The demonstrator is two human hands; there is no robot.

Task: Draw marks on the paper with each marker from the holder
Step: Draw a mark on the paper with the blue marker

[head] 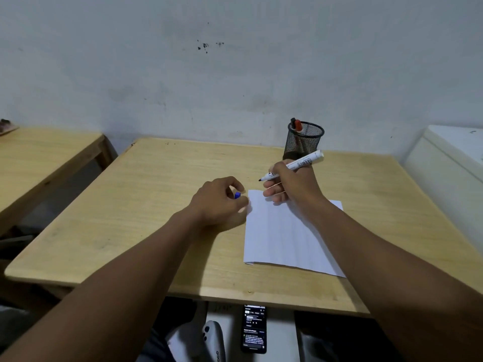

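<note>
Right hand (pixel 287 184) is gripping an uncapped marker (pixel 295 164) in a writing hold, barrel resting back across the knuckles, dark tip pointing down and left, hanging just off the far left corner of the paper (pixel 285 231) and not yet touching it. Left hand (pixel 219 202) is sitting on the wooden surface (pixel 130 205) just beside the sheet's left edge, fingers curled and pinching a small blue cap (pixel 237 195); likely this marker's cap, being kept close so it can go back on after the stroke. The heel of that hand is lying near the paper's edge, possibly to steady the sheet, though contact with it cannot be confirmed. The paper is lying flat in front of the person, slightly skewed, and appearing unmarked where visible; the right forearm is covering part of it. Black mesh holder (pixel 304 138) is standing at the far side of the surface, beyond the right hand, within easy reach for swapping. A red-capped marker (pixel 296 125) is leaning in it, with what may be another dark one beside it, hard to tell. Judging the task to be early: the tip is poised to come down for a mark.
</note>
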